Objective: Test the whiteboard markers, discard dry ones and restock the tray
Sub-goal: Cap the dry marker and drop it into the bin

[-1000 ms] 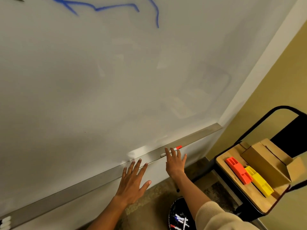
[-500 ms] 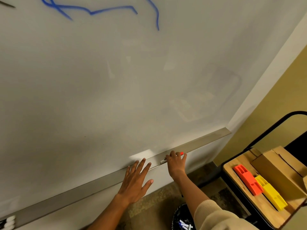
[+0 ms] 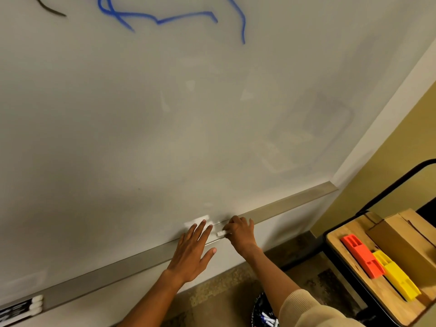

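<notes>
Head view: the right hand (image 3: 240, 233) curls around a white-barrelled marker (image 3: 220, 233) at the long metal whiteboard tray (image 3: 295, 207). Just left, the left hand (image 3: 192, 253) lies flat with fingers spread, holding nothing, fingertips over the tray's edge.

The right hand (image 3: 239, 233) covers most of the marker (image 3: 220, 233); only its white end pokes out at nine o'clock. At seven o'clock the picture's edge cuts the row of markers (image 3: 22, 309), which look blurry. At five o'clock the sleeve (image 3: 313, 310) hides half the bin (image 3: 260, 312). At three o'clock the box (image 3: 405, 239) runs off the edge.
</notes>
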